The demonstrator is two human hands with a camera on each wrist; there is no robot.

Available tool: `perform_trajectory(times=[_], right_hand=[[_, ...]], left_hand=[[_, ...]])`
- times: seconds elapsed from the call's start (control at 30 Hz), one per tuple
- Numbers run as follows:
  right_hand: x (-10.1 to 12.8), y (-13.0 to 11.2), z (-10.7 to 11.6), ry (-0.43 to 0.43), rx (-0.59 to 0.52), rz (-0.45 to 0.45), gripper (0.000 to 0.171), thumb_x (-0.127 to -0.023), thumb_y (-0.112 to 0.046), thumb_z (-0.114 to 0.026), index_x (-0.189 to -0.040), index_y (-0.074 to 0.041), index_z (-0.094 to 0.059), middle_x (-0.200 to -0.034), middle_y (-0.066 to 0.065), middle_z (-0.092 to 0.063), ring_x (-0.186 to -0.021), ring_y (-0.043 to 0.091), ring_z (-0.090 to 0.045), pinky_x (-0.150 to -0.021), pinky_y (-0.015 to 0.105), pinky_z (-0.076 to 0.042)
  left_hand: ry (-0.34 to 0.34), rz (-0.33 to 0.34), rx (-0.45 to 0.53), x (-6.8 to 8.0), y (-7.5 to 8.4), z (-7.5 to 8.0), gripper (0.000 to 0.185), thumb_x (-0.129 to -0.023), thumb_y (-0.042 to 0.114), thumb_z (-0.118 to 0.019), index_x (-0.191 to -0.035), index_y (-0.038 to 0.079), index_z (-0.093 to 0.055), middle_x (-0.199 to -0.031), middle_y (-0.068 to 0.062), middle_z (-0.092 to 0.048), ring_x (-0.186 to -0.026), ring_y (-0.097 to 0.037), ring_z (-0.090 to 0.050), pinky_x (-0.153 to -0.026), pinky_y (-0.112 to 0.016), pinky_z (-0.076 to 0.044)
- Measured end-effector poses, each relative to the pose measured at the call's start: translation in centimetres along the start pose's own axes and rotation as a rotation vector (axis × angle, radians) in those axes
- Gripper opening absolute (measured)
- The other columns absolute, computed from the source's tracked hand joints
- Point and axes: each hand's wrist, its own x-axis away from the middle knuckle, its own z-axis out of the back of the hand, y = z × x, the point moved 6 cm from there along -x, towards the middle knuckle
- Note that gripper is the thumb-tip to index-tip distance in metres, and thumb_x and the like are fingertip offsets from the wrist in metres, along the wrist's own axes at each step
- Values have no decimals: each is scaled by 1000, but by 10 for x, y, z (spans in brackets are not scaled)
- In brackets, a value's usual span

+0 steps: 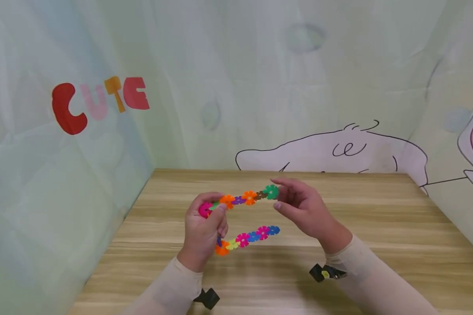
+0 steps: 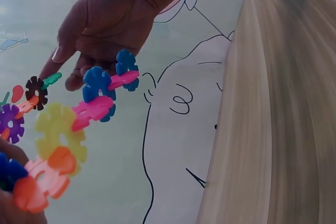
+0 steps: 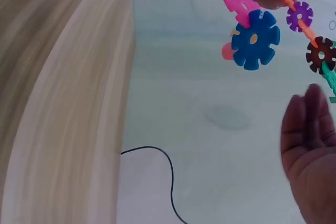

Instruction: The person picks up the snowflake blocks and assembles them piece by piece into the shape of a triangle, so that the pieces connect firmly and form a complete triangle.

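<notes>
A chain of interlocking plastic snowflake discs (image 1: 249, 197) is held above the table by my left hand (image 1: 201, 232), thumb pressed over its bend. From that hand one strand runs right through orange, purple and brown discs to a green end disc (image 1: 271, 191). The lower strand goes through orange, yellow and pink discs to a blue end disc (image 1: 273, 230), which hangs free. My right hand (image 1: 307, 212) is beside the green end, thumb and fingers spread apart, holding nothing. In the right wrist view, the fingers of that hand (image 3: 310, 166) are fairly straight, below the green end.
The wood-grain table (image 1: 161, 280) lies under both hands. Behind it and at the left hang pale printed sheets, with a cartoon animal (image 1: 339, 153) at the back and coloured letters (image 1: 135, 92) on the left. Small dark wrist cameras (image 1: 209, 299) sit at the cuffs.
</notes>
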Motion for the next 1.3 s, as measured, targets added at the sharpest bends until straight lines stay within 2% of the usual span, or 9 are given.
perform_trajectory(times=[0.13,0.23,0.33,0.4,0.57,0.73,0.97,1.1,1.3], right_hand=[[10,17,-5,-108,-20,-171,60,-90,-10,-67,-142,-24,-42,-113,6,-61,-96,26,-61,-77,34,-56],[20,27,-13,-226,-41,-281,59,-89,-17,-70,-141,-24,-42,-118,5,-61,-100,25,-62,-83,35,-55],[26,34,-20,-299,-63,-336,59,-88,-18,-72,-140,-22,-43,-121,7,-61,-100,25,-62,-86,35,-54],[28,36,-21,-311,-69,-354,59,-87,-19,-73,-138,-21,-45,-121,6,-62,-100,26,-63,-86,34,-54],[28,34,-25,-285,-89,-338,51,-88,-17,-72,-134,-16,-49,-116,5,-66,-100,27,-65,-83,34,-55],[24,26,-23,-188,-169,-295,43,-91,-11,-67,-130,-10,-49,-112,11,-65,-98,29,-65,-83,34,-56],[13,9,-11,-14,-231,-164,54,-90,-2,-66,-137,-12,-41,-113,16,-65,-97,30,-65,-82,37,-56],[6,0,-8,10,-252,-96,60,-90,-1,-65,-142,-14,-37,-114,18,-65,-100,31,-64,-84,39,-56],[-1,-8,-6,43,-219,-50,63,-91,0,-63,-145,-17,-34,-114,15,-66,-94,30,-63,-81,37,-57]], left_hand=[[54,-5,21,-1,2,4,20,-95,2,-58,-114,0,-54,-55,-7,-42,-42,-17,-40,-42,-24,-47],[56,-45,63,-1,5,4,20,-94,-1,-56,-114,-2,-54,-54,-6,-42,-42,-17,-39,-41,-24,-47],[41,-84,94,-1,8,3,19,-94,-2,-55,-113,-1,-55,-54,-8,-39,-41,-19,-37,-40,-24,-46],[37,-96,104,-2,9,2,18,-95,-1,-54,-113,-1,-55,-54,-9,-39,-41,-19,-37,-40,-24,-46],[41,-105,127,-1,11,0,17,-96,1,-54,-113,2,-55,-55,-8,-38,-41,-18,-38,-41,-22,-47],[25,-107,148,0,12,-6,19,-96,0,-54,-115,-1,-53,-56,-7,-40,-41,-18,-39,-42,-23,-47],[-32,-90,76,0,13,-14,26,-98,2,-50,-121,-8,-45,-59,-8,-45,-47,-19,-47,-48,-26,-52],[-71,-83,30,0,12,-18,26,-100,4,-47,-125,-4,-47,-61,-9,-51,-51,-19,-53,-53,-29,-55],[-89,-63,-14,2,9,-20,27,-101,9,-47,-126,0,-49,-66,-11,-57,-58,-19,-59,-60,-33,-58]])
